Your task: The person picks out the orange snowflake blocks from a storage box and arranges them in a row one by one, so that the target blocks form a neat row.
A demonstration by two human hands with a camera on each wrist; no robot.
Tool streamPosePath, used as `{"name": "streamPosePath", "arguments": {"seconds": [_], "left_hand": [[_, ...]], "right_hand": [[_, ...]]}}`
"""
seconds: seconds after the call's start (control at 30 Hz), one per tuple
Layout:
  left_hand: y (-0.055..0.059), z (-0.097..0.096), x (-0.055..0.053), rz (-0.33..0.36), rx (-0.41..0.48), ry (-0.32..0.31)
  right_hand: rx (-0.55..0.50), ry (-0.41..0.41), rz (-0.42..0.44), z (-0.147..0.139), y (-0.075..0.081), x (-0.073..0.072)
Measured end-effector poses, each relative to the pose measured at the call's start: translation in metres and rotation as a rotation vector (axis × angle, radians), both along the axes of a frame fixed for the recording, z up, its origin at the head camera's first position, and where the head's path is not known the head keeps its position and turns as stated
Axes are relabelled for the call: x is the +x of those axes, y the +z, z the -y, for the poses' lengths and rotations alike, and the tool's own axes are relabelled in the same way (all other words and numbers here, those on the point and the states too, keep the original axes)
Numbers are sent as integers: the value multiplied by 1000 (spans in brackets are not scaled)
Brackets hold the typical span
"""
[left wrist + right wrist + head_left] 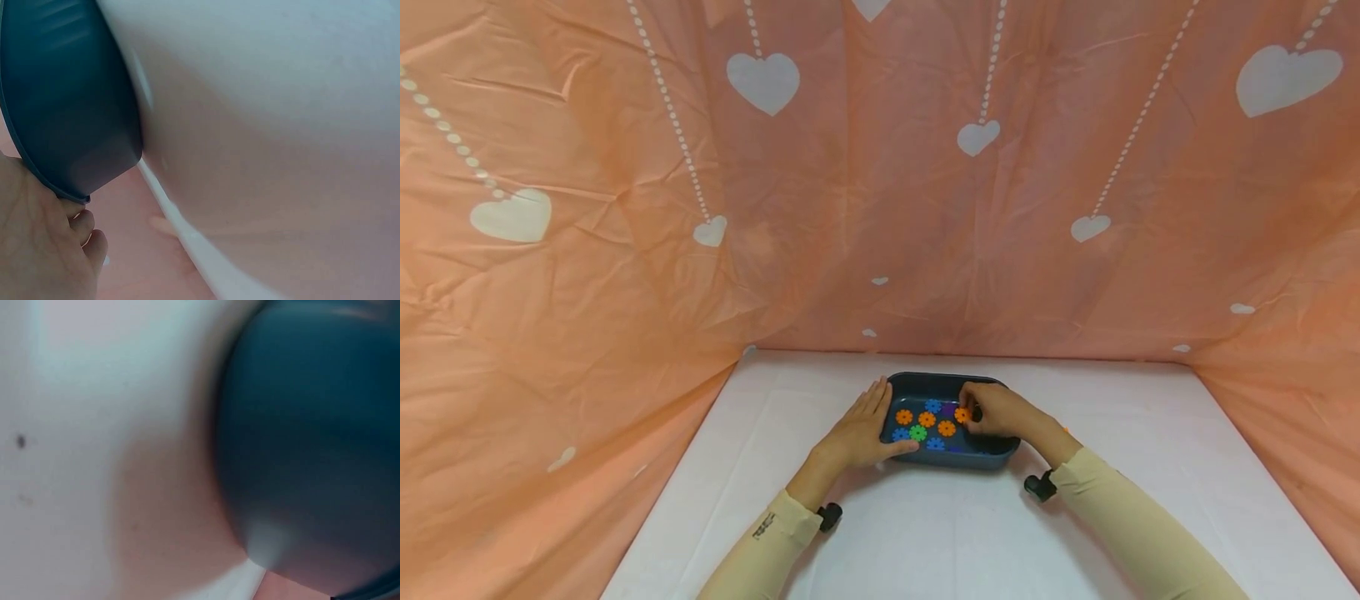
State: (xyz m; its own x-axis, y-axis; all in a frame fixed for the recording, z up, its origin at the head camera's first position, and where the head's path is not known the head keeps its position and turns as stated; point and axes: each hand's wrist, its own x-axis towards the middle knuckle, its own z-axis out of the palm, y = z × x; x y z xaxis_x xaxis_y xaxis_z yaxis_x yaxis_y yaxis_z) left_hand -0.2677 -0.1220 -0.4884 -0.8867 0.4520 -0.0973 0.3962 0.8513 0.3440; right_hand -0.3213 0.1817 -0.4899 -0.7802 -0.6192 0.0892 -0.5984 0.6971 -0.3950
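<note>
On the white tabletop (947, 533), a dark tray (951, 460) sits btwn the hands w/ flower-shaped pcs lying in it. The L hand (861, 429) is laid along the tray's left side, fingers fairly straight, thumb over the near edge; the R hand (996, 410) reaches inside at the right, fingers bent, pinching an orange pc (962, 414) (can't tell if it's off the tray floor). To do this well, I'd have the L hand just brace, pressing lightly so the tray doesn't skid or tip, & the R hand lift straight up, clear of the purple pc (949, 409) beside it, so the scalloped edges don't snag. Flat pcs prob. need a fingertip under one side. Only the head cam gives the tray's inside, incl. the green pc (918, 432) & other colours; the L wrist cam shows instead the tray's outer wall & the palm against its rim, the R wrist cam just blurry outer wall, shadow & a dark speck (20, 442) on the tabletop, no R hand at all.
</note>
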Motion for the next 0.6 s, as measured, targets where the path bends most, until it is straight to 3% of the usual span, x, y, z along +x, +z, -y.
{"name": "streamPosePath", "arguments": {"seconds": [0.2,0.6], "left_hand": [[0,0,0,4,-1,8],[-1,0,0,-5,-2,2]], "right_hand": [[-110,-8,-2,-2,-4,-2],[-231,-63,41,-10,-2,4]]}}
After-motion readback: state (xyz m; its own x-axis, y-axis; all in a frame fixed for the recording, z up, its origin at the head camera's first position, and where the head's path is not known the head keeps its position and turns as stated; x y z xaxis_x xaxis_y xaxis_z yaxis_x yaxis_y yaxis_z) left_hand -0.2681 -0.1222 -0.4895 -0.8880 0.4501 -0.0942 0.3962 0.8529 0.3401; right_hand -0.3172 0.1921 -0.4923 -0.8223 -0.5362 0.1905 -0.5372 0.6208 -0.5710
